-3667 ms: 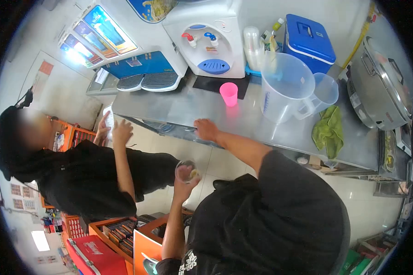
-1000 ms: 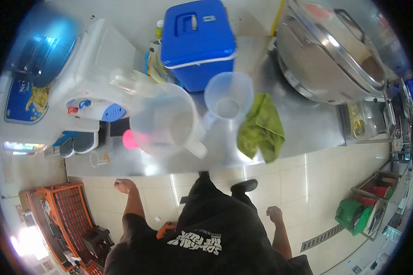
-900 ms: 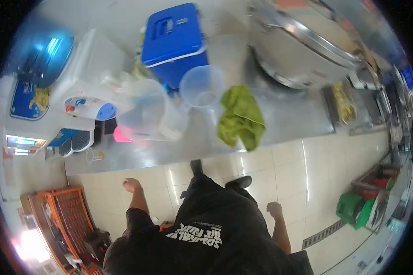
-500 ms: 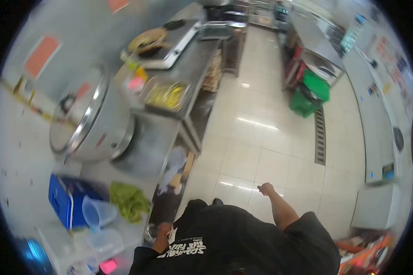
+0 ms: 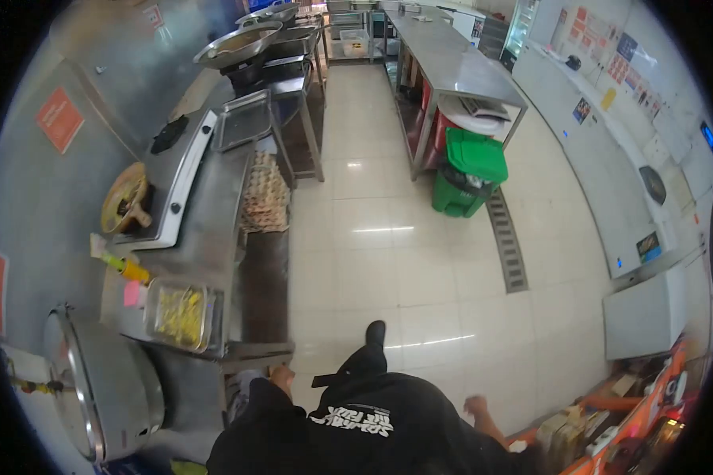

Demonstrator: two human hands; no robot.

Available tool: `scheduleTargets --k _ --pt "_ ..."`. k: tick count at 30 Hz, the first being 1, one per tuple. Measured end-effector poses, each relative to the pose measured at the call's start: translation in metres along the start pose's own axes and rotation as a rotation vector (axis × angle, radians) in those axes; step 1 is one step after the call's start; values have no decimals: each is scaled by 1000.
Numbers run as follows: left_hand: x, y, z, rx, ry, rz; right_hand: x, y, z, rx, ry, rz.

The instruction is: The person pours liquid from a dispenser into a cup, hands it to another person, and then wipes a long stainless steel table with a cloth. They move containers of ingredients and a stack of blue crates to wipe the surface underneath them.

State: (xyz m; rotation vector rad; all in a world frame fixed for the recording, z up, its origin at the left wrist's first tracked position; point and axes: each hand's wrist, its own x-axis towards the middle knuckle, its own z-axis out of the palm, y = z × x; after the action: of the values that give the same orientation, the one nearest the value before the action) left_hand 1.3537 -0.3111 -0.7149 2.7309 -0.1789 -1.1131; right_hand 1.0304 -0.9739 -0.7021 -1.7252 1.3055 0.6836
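My left hand (image 5: 282, 378) hangs low beside the front edge of the steel counter (image 5: 218, 226). Its fingers are too small and partly hidden to read. On my right side, my right hand (image 5: 477, 407) is above the tiled floor, blurred, with no object visible in it. Nearest the left hand, on the counter, is a rectangular tray of yellow-green cut food (image 5: 181, 315). Beside that stand a yellow-capped bottle (image 5: 127, 267) and a pink item (image 5: 132, 294). A large lidded metal pot (image 5: 119, 400) sits lower at the left.
A tiled aisle (image 5: 364, 261) runs ahead. On the left are a white-edged stove (image 5: 184, 178), a pan (image 5: 124, 198), stacked egg trays (image 5: 265, 194) and a wok (image 5: 242, 43). A green bin (image 5: 469, 174), floor drain (image 5: 509, 245), steel table (image 5: 451, 55) and white chest freezer (image 5: 586, 150) are on the right.
The view has moved forward along the aisle and turned left. The tray and pot are now closer and lower in view. My right hand has dropped back towards my body.
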Motion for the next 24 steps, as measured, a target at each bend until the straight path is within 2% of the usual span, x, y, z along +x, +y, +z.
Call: scheduleTargets --k 1,2,3,5,6,7,8,9,10,12,13,14,15,17,18,19,20,22,23,24 --pt "15 33 -25 -177 289 388 -45 -33 -20 -68 -44 23" --pt "99 57 -26 100 -55 51 -79 -62 -33 -131 -98 50" --pt "154 103 -54 150 -66 41 -81 -82 -47 -138 -103 67" --pt "258 188 -111 143 54 106 -85 -103 -59 85 -24 88" --pt "241 281 -184 172 108 363 -82 -109 -59 212 21 98" --pt "251 348 -229 9 258 432 -75 -118 -60 344 74 105" --pt "251 410 -271 -169 290 443 -68 -127 -63 471 131 115" --pt "234 468 -321 -230 263 486 -66 -147 -67 321 143 95" --pt "238 513 -351 -257 269 550 -54 -152 -72 336 144 114" --pt "251 570 -391 -279 270 611 -3 -163 -81 -448 -39 -325" --pt "261 591 -406 -367 265 676 28 -166 -81 -494 -77 -194" --pt "269 608 -416 -456 262 736 72 -154 -81 -509 -58 -236" --pt "279 614 -420 -402 331 760 126 -141 -80 -504 -10 -311" --pt "287 610 -419 -321 343 627 242 -125 -86 -530 154 -476" --pt "304 597 -405 -240 323 483 267 -150 -92 -564 314 -593" --pt "322 570 -385 -204 256 431 277 -195 -133 -440 135 -574" --pt "369 521 -341 38 245 459 241 -281 -193 -313 -36 -530" --pt "297 472 -349 -30 159 670 248 -370 -248 314 -75 -121" --pt "255 448 -356 -67 106 771 242 -411 -275 371 111 -179" --pt "287 408 -325 -86 48 713 251 -441 -304 387 127 -196"
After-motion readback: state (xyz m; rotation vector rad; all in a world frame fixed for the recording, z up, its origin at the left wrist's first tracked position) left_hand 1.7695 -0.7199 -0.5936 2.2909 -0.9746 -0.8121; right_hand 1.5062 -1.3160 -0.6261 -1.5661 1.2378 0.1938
